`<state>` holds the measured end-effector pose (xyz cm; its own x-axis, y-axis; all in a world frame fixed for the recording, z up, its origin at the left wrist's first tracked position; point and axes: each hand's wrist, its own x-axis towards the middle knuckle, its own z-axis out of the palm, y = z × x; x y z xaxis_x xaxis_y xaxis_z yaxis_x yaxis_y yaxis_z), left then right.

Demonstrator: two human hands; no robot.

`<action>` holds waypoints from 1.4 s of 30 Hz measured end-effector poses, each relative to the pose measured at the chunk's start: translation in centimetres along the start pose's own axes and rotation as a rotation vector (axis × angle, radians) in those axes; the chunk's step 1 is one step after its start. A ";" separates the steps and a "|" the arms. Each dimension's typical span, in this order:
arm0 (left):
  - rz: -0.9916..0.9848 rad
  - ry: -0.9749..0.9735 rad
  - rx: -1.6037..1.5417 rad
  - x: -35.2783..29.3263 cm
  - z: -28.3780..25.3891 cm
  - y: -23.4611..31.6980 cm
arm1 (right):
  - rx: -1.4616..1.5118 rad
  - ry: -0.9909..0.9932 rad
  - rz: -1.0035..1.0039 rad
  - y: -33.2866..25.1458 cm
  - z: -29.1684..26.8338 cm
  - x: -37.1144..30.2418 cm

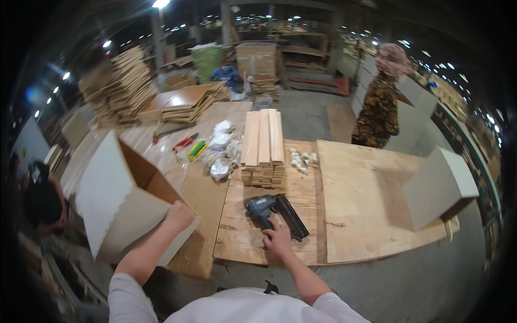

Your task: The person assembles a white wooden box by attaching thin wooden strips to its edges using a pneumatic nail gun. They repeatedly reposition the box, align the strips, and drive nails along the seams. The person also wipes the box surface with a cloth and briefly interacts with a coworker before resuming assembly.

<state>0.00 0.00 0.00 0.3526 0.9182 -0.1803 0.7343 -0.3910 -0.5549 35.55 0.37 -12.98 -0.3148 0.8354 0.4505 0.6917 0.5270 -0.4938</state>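
My left hand (179, 216) grips the near edge of a large white open-fronted box (116, 215) with a brown inside, which stands tilted at the left of the bench. My right hand (278, 240) is at the handle of a dark nail gun (262, 207), its fingers closing on the grip. The nail gun lies on its side on the wooden bench top, its long black magazine (291, 216) pointing toward the lower right. Just beyond the tool sits a stack of pale wooden strips (262, 141).
Small white pieces (302, 160) lie right of the strips. Plastic-wrapped white rolls (220, 140), a yellow-green item (197, 150) and red-handled pliers (186, 141) lie left. Another white box (441, 188) stands far right. One person (382, 97) stands beyond the bench; others are left and behind.
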 end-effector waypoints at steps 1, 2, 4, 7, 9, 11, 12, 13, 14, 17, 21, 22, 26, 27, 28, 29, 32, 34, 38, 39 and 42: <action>0.049 -0.005 0.033 0.6 0.5 1.9 | 0.001 -0.012 0.006 0.0 -0.2 -0.1; 0.088 -0.006 0.030 0.9 1.2 3.8 | 0.008 -0.020 0.005 -0.2 -0.2 0.0; 0.151 -0.045 0.119 -1.3 2.6 2.7 | 0.121 0.018 -0.032 -3.3 2.8 1.6; 0.033 -0.035 -0.195 2.2 1.2 7.5 | 0.035 0.032 -0.077 -0.3 0.7 0.8; -0.007 0.229 -0.416 2.1 -0.9 8.8 | 0.032 0.007 -0.064 0.1 0.7 0.8; 0.049 0.378 -0.465 1.1 -2.3 11.5 | 0.010 -0.026 -0.062 0.4 0.5 0.6; 0.046 0.388 -0.529 -0.5 -2.7 12.5 | 0.005 -0.040 -0.059 0.2 0.5 0.7; 0.043 0.396 -0.594 -2.1 -3.0 13.8 | -0.025 -0.157 -0.039 0.2 0.4 0.7; 0.043 0.409 -0.661 -3.5 -3.2 14.6 | -0.052 -0.175 -0.032 0.0 0.6 1.1; -0.134 0.489 -0.870 -8.2 -1.7 16.4 | -0.120 -0.297 0.042 0.9 0.6 2.6; -0.474 0.423 -1.066 -16.9 0.9 15.8 | -0.233 -0.534 0.173 -1.9 0.9 5.1; -0.568 0.533 -1.052 -18.5 1.6 15.6 | -0.277 -0.542 0.204 -2.4 1.4 5.6; -0.835 0.629 -0.948 -24.4 2.4 13.5 | -0.434 -0.443 0.237 -3.8 3.5 5.2; -0.892 0.687 -0.968 -25.0 2.4 12.7 | -0.427 -0.421 0.284 -2.9 3.5 5.9; -0.965 0.733 -0.985 -25.9 2.7 12.3 | -0.413 -0.412 0.319 -3.2 3.2 6.3; -0.984 0.732 -0.999 -26.9 3.1 11.8 | -0.412 -0.508 0.381 -3.5 3.0 6.6; -0.993 0.778 -1.023 -29.0 4.5 9.6 | -0.417 -0.705 0.543 -5.3 0.4 9.4; -0.948 0.814 -1.025 -30.6 5.4 8.5 | -0.335 -0.635 0.506 -5.9 -2.9 9.9; -0.924 0.785 -1.087 -33.0 8.6 5.6 | 0.114 -0.611 0.487 -12.1 -9.2 11.4; -0.855 0.740 -1.115 -32.5 9.3 5.1 | 0.222 -0.584 0.514 -13.4 -11.0 11.3; -0.716 0.600 -1.125 -32.6 10.6 4.0 | 0.306 -0.533 0.456 -20.6 -15.7 11.4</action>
<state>-14.67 -30.85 -4.93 -0.2981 0.8799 0.3700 0.8099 0.0280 0.5859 27.91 -3.37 13.99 -0.3658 0.9021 -0.2289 0.6421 0.0666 -0.7637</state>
